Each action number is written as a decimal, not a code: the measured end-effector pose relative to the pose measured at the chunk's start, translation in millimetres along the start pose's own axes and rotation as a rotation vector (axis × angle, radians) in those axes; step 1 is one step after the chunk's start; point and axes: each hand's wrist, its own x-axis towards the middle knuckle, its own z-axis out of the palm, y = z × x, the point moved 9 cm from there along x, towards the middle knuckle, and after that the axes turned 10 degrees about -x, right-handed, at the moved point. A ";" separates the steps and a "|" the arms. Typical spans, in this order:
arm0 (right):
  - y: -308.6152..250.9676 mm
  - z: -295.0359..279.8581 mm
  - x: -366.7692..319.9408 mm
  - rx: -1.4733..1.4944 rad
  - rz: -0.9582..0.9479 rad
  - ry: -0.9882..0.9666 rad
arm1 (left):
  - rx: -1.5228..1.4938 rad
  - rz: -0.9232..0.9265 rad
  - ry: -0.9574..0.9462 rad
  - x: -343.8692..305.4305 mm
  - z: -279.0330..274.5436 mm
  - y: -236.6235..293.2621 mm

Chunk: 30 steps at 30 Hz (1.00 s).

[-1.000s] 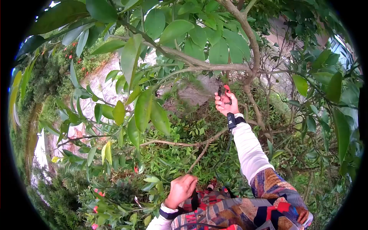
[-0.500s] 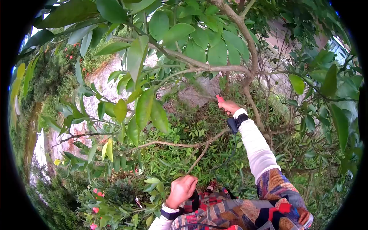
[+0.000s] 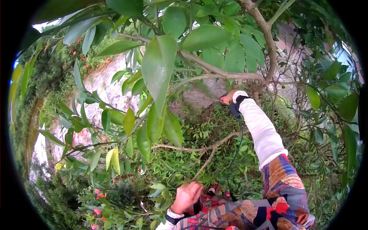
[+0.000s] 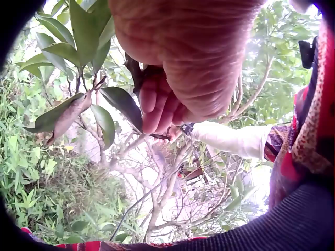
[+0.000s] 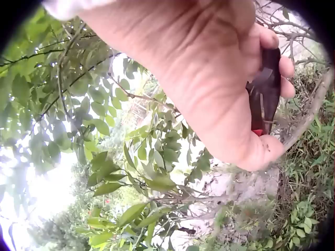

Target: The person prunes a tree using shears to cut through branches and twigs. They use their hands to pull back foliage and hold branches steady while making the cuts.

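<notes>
Right wrist view: we see the right hand clasping a dark tool, likely light, stiff, best taken round its middle, the left hand gripping a branch.

A thick branch crosses just above the right hand, barring the way up; how close, I can't tell. Big leaves hang thickly on the person's left. Between them and the right sleeve I see open air over the weeds, with a thin forked branch cutting across toward the left hand.
</notes>
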 end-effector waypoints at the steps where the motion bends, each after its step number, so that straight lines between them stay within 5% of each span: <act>1: -0.6 -1.3 1.4 0.001 -0.004 -0.003 | -0.009 -0.010 -0.003 -0.6 -0.4 -1.4; 9: 5.8 -9.5 -9.4 0.090 0.042 0.077 | 0.018 -0.012 -0.014 4.5 -3.1 0.9; 16: -15.2 0.9 19.6 0.004 -0.061 -0.084 | 0.045 0.002 -0.027 2.9 0.0 2.3; 25: -5.7 0.0 10.4 0.175 -0.092 0.045 | 0.030 -0.003 -0.030 3.8 -0.6 4.2; 28: -4.7 10.8 15.4 0.636 -0.468 0.066 | 0.008 0.006 -0.012 6.8 -3.5 7.9; 29: 1.5 21.8 21.6 0.637 -0.468 0.068 | 0.009 0.008 -0.014 7.2 -3.0 8.6; 30: 8.3 33.7 19.8 0.941 -0.371 -0.013 | 0.006 0.016 -0.007 7.9 -3.4 9.2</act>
